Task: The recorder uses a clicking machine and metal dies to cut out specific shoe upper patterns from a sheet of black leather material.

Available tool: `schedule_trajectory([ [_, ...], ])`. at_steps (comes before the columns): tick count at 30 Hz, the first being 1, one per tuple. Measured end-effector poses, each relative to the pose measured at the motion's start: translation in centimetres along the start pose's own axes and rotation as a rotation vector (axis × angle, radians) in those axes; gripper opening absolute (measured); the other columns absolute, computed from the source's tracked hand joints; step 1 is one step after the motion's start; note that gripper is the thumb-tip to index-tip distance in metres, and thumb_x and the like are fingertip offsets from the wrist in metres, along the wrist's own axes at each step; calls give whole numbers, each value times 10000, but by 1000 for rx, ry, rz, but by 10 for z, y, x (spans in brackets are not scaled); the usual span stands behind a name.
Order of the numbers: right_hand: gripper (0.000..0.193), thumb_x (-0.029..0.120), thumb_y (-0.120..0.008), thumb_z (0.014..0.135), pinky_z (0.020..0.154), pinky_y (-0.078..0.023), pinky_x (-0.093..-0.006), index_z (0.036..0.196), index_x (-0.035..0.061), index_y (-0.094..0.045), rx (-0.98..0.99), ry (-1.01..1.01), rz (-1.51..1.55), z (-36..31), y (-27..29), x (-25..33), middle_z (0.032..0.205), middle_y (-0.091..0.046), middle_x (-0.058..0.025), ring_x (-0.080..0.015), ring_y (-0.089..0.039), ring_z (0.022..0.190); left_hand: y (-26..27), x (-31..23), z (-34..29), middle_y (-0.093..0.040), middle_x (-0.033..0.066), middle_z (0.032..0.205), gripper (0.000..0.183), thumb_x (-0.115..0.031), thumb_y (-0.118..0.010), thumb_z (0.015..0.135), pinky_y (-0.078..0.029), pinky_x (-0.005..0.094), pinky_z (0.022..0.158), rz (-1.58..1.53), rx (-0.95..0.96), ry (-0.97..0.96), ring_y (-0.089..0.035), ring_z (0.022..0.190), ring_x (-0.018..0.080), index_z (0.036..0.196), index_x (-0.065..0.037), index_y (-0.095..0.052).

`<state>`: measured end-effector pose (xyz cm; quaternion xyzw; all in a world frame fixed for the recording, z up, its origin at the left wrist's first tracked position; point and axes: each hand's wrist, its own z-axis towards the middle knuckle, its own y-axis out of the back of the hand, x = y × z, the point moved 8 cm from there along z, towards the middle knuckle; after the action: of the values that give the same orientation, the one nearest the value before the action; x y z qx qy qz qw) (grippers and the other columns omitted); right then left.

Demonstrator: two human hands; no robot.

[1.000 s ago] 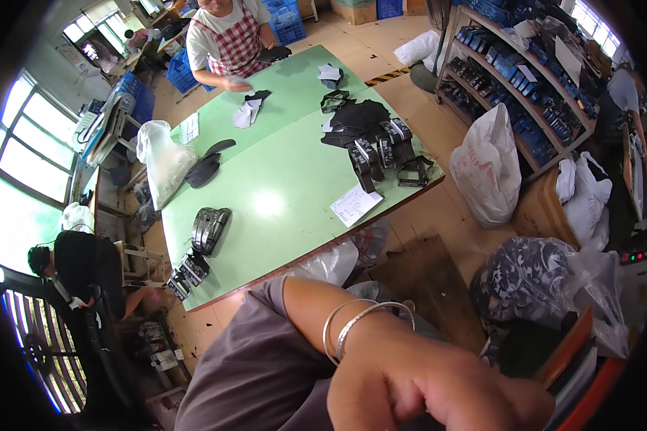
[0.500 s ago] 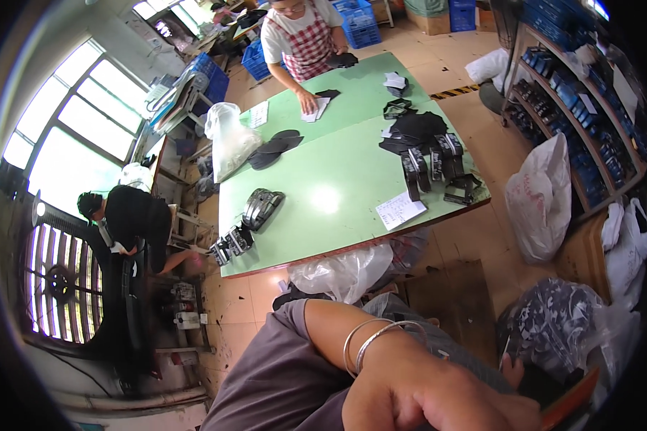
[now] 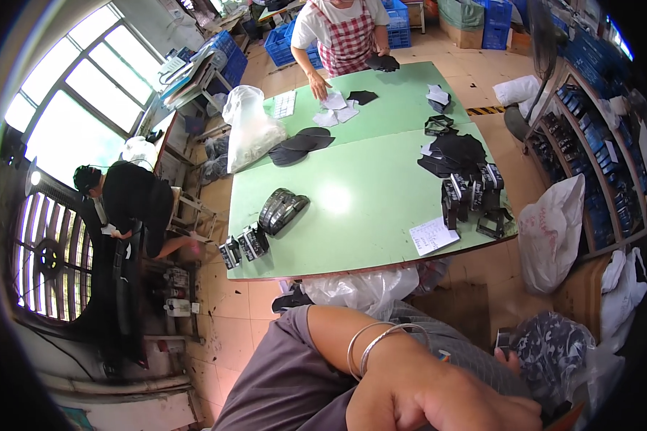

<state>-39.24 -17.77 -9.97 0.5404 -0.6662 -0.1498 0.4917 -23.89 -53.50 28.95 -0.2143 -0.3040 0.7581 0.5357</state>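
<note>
Head view: the person's left hand (image 3: 438, 399) fills the near edge, back of the hand up, knuckles bent, silver bangles (image 3: 381, 345) around the wrist; its fingertips are hidden, so whether it grips anything cannot be told. To its right, only some fingers of the right hand (image 3: 509, 361) show, upright and slightly curled beside a small dark piece (image 3: 505, 336); whether they hold it is unclear. Just right of them sits a camouflage-patterned bundle (image 3: 553, 348) in clear plastic. Grey striped cloth (image 3: 464, 345) lies between the two hands.

Beyond stands a green-topped table (image 3: 366, 208). On its near left are a bundle of curved black bands (image 3: 282, 210) and smaller black bundles (image 3: 244, 244); farther left, dark visor-shaped pieces (image 3: 302, 146) lie beside a translucent white bag (image 3: 248, 136). On the right are a written sheet (image 3: 433, 235), strapped black bundles (image 3: 469, 192) and a pile of black fabric pieces (image 3: 456, 153).

At the far side, a co-worker in a red checked apron (image 3: 345, 36) has one hand (image 3: 320, 87) at white slips (image 3: 338, 109) and the other at a dark piece of material (image 3: 382, 63). Far left, another person (image 3: 136, 205) in black bends forward; right of the table stand a white sack (image 3: 551, 233) and a loaded rack (image 3: 584, 172).
</note>
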Motion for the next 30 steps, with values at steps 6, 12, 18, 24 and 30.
schedule_trajectory([
  [6, 411, 413, -673, 813, 777, -466, -415, 918, 15, -679, 68, 10, -157, 15, -36, 36, 907, -651, -207, -359, -625, 883, 12, -47, -11, -554, 32, 793, 383, -355, -628, 906, -360, 270, 601, 7, 39, -223, -505, 753, 162, 1040, -3, -693],
  [12, 434, 460, -656, 839, 798, -464, -418, 911, 33, -687, 333, 144, -155, 57, -76, -4, 930, -652, -196, -358, -618, 892, 13, -93, -12, -543, 16, 792, 255, -254, -583, 944, -343, 265, 643, 285, 140, -519, -472, 753, 161, 1026, -53, -717],
  [18, 426, 435, -675, 828, 772, -467, -417, 870, 11, -683, 146, 250, -141, 53, -73, 27, 886, -640, -198, -353, -618, 852, 16, -92, -22, -519, -10, 790, 189, -124, -555, 953, -342, 269, 663, 417, 94, -388, -425, 751, 168, 985, -170, -736],
  [24, 434, 426, -657, 833, 758, -466, -417, 872, -6, -671, 71, 111, -166, 37, -57, 83, 894, -638, -198, -346, -619, 838, 19, -90, -25, -506, -18, 785, 212, -130, -530, 958, -342, 272, 614, 716, 101, -467, -413, 748, 158, 938, -209, -726],
  [30, 444, 447, -615, 860, 750, -473, -401, 896, 10, -684, 305, 81, -98, 51, -76, 12, 863, -661, -180, -308, -643, 819, 35, -71, -11, -484, -10, 813, 192, -124, -541, 921, -357, 294, 602, 993, 361, 37, -429, 746, 185, 992, -203, -700],
])
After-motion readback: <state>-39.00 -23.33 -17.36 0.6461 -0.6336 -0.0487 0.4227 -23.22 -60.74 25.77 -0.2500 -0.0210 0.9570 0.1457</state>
